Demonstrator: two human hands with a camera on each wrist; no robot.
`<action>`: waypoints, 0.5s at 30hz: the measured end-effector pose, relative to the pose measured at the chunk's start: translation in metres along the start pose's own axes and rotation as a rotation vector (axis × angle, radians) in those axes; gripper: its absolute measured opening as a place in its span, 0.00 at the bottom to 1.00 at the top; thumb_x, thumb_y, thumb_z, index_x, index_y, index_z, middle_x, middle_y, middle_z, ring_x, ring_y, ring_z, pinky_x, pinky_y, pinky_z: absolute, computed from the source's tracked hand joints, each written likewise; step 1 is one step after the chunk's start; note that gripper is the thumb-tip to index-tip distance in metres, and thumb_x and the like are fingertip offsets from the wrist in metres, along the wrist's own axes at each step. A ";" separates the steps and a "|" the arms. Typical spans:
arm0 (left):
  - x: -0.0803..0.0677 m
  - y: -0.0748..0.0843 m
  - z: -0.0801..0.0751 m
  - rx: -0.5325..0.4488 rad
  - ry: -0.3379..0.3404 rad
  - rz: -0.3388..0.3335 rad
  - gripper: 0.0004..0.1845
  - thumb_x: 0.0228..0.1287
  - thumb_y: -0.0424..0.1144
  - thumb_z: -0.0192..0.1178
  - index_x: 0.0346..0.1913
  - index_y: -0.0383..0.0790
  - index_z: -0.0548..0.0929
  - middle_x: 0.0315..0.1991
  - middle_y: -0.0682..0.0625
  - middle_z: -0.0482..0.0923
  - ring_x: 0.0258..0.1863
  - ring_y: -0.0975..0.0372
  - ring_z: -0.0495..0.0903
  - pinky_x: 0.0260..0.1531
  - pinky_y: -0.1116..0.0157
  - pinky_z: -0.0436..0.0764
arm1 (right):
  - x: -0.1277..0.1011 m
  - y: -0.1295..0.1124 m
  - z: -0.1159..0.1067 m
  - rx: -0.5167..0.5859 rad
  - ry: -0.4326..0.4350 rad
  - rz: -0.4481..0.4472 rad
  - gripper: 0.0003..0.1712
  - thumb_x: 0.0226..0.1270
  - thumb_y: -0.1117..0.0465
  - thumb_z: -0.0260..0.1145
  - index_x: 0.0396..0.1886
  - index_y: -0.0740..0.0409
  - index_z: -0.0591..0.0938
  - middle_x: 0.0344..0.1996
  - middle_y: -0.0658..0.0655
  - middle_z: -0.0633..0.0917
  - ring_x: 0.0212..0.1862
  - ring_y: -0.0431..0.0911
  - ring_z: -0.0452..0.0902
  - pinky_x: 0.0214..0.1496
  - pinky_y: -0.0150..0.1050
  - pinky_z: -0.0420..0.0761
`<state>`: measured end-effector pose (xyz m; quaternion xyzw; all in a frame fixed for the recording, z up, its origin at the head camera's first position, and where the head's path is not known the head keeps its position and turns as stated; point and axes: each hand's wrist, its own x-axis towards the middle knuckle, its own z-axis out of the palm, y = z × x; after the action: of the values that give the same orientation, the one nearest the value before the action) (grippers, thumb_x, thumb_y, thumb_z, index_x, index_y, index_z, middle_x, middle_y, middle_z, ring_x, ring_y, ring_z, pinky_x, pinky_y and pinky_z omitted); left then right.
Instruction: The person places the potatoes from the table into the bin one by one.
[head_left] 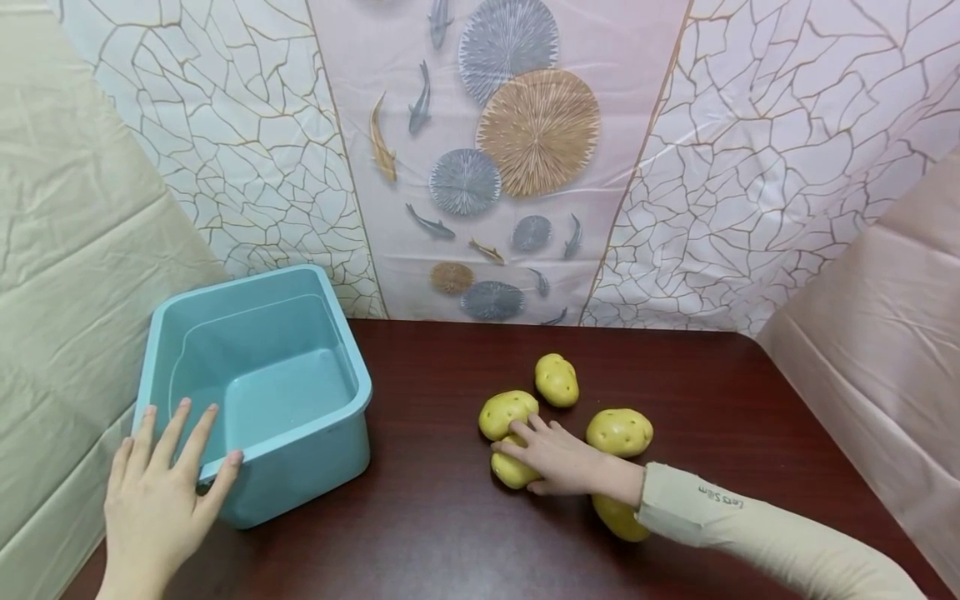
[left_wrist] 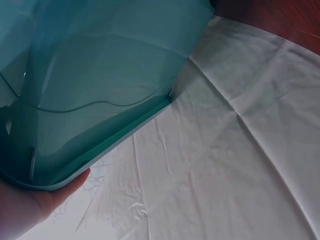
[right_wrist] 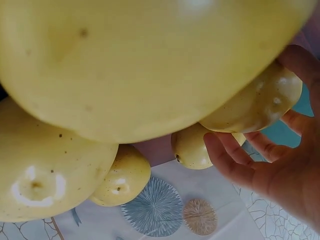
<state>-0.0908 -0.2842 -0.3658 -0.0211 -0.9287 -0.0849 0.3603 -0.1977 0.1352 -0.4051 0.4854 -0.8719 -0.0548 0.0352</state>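
In the head view my left hand [head_left: 157, 504] is at the near left of a light blue plastic bin [head_left: 296, 433], fingers straight and spread over the rim. The left wrist view shows part of this hand [left_wrist: 37, 202] against the bin's edge [left_wrist: 95, 157]. My right hand [head_left: 562, 458] lies over a yellow potato [head_left: 512, 469], thumb on its near side and fingers across it. From the right wrist the thumb and fingers of that hand [right_wrist: 285, 170] show around the potato [right_wrist: 255, 102]. Just behind it sits another potato [head_left: 504, 412], close to the fingertips.
Another potato [head_left: 557, 380] lies farther back, one [head_left: 619, 432] behind the right wrist, and one [head_left: 619, 521] partly under the forearm. They rest on a dark red-brown table [head_left: 420, 517]. Patterned cloth [head_left: 480, 250] hangs behind, and beige cloth [head_left: 892, 333] borders the right side.
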 end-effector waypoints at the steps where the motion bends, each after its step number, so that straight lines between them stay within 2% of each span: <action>1: 0.000 0.000 0.000 0.000 0.001 -0.001 0.31 0.59 0.60 0.46 0.58 0.43 0.71 0.59 0.36 0.67 0.68 0.45 0.52 0.62 0.43 0.51 | 0.000 0.000 0.000 0.005 -0.002 0.000 0.38 0.43 0.51 0.72 0.58 0.48 0.69 0.46 0.55 0.69 0.43 0.49 0.65 0.27 0.38 0.69; 15: 0.001 0.002 0.000 0.008 0.007 -0.016 0.32 0.59 0.61 0.45 0.57 0.42 0.72 0.58 0.35 0.69 0.67 0.44 0.53 0.61 0.43 0.52 | -0.001 -0.004 0.001 -0.003 -0.017 -0.007 0.39 0.43 0.52 0.72 0.59 0.47 0.69 0.48 0.55 0.69 0.42 0.48 0.64 0.27 0.35 0.70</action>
<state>-0.0914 -0.2826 -0.3652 -0.0120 -0.9280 -0.0843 0.3628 -0.1939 0.1344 -0.4064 0.4880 -0.8703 -0.0604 0.0286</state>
